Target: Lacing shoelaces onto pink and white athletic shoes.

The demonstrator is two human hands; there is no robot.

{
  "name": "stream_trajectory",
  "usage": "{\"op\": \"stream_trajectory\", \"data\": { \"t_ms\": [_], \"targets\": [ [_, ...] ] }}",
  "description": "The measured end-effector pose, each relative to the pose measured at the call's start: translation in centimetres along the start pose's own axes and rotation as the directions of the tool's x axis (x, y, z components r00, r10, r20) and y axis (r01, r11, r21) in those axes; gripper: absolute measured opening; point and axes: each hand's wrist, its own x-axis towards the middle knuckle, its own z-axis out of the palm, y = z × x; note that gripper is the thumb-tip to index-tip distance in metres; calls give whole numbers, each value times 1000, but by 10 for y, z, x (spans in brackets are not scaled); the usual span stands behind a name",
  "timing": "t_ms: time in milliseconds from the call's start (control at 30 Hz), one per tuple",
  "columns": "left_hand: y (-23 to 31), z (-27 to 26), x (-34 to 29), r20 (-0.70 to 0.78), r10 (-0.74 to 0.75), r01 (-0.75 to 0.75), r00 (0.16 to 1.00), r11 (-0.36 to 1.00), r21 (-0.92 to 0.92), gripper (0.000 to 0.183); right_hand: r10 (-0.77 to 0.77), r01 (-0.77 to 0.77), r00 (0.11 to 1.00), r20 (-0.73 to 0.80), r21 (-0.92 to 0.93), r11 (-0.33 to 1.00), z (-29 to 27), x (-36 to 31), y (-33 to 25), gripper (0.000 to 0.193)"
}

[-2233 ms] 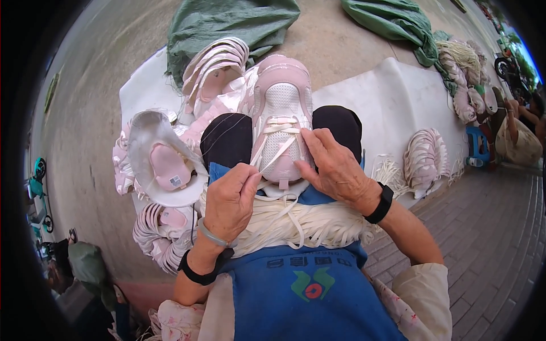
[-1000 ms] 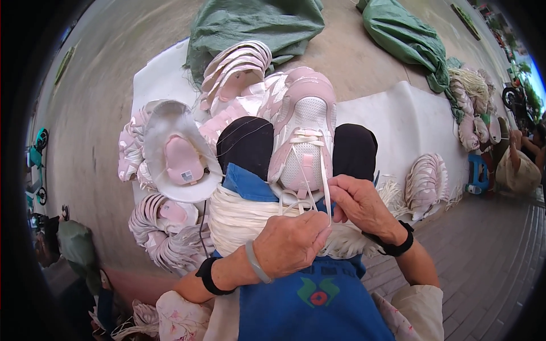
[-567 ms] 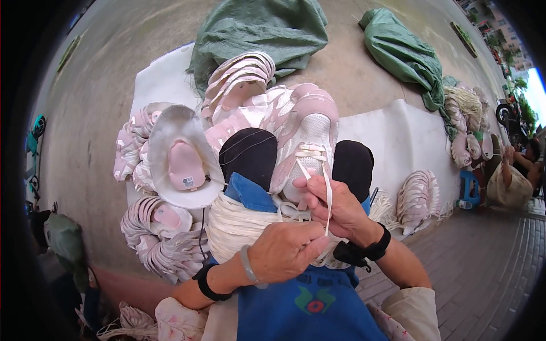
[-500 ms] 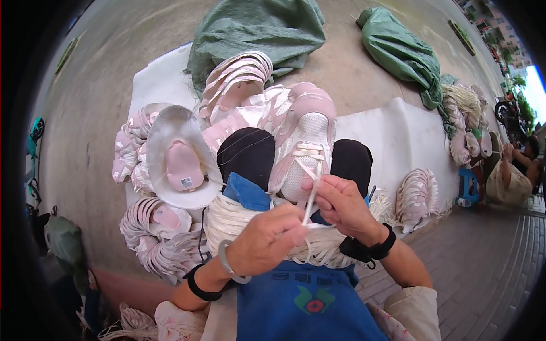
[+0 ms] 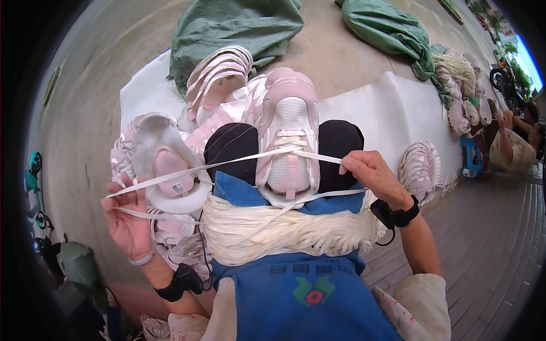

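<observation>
A pink and white shoe upper (image 5: 289, 113) stands between my knees, a white shoelace (image 5: 239, 161) threaded through its top eyelets. My right hand (image 5: 371, 175) pinches one side of the lace between thumb and fingers, right of the upper. My left hand (image 5: 128, 221) is far out to the left, palm up with its fingers partly spread; the other side of the lace stretches to it and bends back round the fingers. Both strands look taut. Across my lap lies a thick bundle of cream laces (image 5: 273, 230), over a blue apron (image 5: 307, 284).
More pink uppers lie in a stack (image 5: 219, 77) ahead and another stack (image 5: 421, 165) on the right, on a white sheet (image 5: 375, 108). A single upper (image 5: 170, 165) rests at left. Green sacks (image 5: 239, 34) stand beyond. A person (image 5: 512, 136) sits far right by a blue stool (image 5: 471, 153).
My hands have moved apart from close together at the upper, left hand outward left, right hand outward right. The lace is now drawn out wide between them.
</observation>
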Motion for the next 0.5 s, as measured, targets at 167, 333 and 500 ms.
{"op": "stream_trajectory", "data": {
  "t_ms": [167,333,500],
  "targets": [
    [87,-19,0,119,113,-111,986,994,-25,16,126,-116,992,-27,253,960,-16,7,25,29],
    [154,-46,-1,-103,376,-380,921,925,-20,19,109,1,958,-265,380,925,-26,18,35,23],
    [87,14,4,43,223,-227,974,954,195,25,-325,160,802,-501,-344,925,-38,41,68,21]
  ]
}}
